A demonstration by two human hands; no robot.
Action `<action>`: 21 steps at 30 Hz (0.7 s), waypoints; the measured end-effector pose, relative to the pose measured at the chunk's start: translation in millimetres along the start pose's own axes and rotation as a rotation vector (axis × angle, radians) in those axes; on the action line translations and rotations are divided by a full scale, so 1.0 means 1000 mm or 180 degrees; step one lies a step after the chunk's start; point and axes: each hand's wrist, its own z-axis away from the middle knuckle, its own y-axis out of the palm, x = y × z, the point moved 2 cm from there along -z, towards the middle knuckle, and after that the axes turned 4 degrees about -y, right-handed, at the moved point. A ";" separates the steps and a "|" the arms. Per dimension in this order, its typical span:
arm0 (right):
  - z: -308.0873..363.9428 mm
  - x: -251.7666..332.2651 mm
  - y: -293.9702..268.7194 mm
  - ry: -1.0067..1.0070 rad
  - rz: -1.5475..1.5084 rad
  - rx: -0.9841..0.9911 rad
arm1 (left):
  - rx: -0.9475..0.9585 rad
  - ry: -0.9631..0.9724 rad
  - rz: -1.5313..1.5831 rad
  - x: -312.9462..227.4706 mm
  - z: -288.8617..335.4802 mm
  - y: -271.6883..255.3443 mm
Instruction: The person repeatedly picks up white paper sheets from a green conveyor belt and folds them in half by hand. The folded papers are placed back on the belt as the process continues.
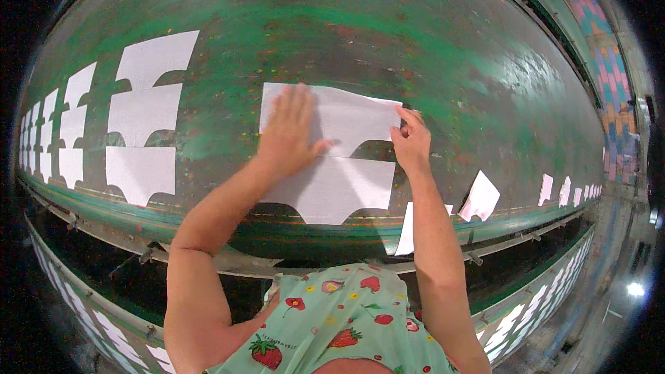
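A white cut fabric piece (353,114) lies on the long green table (305,21) in front of me. My left hand (289,131) presses flat on its left part, fingers stretched and thumb out to the side. At the piece's upper right corner is my right hand (413,140), its thumb and fingers closed on the edge. The top edge bows a little toward that corner. Just below, a second white fabric piece (339,187) with curved cut-outs lies flat near the table's front edge. The two pieces meet at a narrow middle part.
To the left, similar white pieces (142,107) lie in columns along the table. Loose white pieces (480,196) are spread along the front edge on the right, one partly behind my right forearm. A metal rail (235,263) runs along the near edge. Another table with white pieces (512,325) stands behind me.
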 end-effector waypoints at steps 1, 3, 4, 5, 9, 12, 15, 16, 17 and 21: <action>0.002 0.002 -0.003 0.0137 -0.0226 -0.0017 | 0.0185 0.0086 -0.0006 -0.017 -0.003 0.008; 0.011 0.002 -0.009 0.0334 -0.0752 -0.0054 | 0.0264 0.0255 -0.0007 -0.051 -0.018 0.024; 0.020 0.001 -0.016 0.0402 -0.0676 -0.0131 | 0.0262 0.0280 -0.0009 -0.066 -0.030 0.033; 0.032 0.000 -0.024 0.0403 -0.0669 -0.0202 | 0.0256 0.0303 -0.0005 -0.081 -0.041 0.041; 0.101 -0.011 -0.075 -0.0003 0.0237 -0.0539 | 0.0401 0.0587 -0.0024 -0.138 -0.071 0.066; 0.153 -0.029 -0.111 0.0448 0.0787 -0.0732 | 0.0667 0.1177 0.0227 -0.176 -0.060 0.083; 0.202 -0.045 -0.141 0.0996 0.1748 -0.0719 | 0.0548 0.2064 0.1026 -0.209 -0.020 0.093; 0.211 -0.050 -0.146 0.1128 0.2115 -0.0682 | 0.0758 0.2326 0.1181 -0.219 -0.007 0.096; 0.218 -0.055 -0.150 0.1228 0.2144 -0.0523 | 0.0073 0.2730 0.1409 -0.228 0.010 0.092; 0.230 -0.076 -0.147 0.1287 0.1770 -0.0787 | 0.0785 0.2919 0.1351 -0.250 0.055 0.098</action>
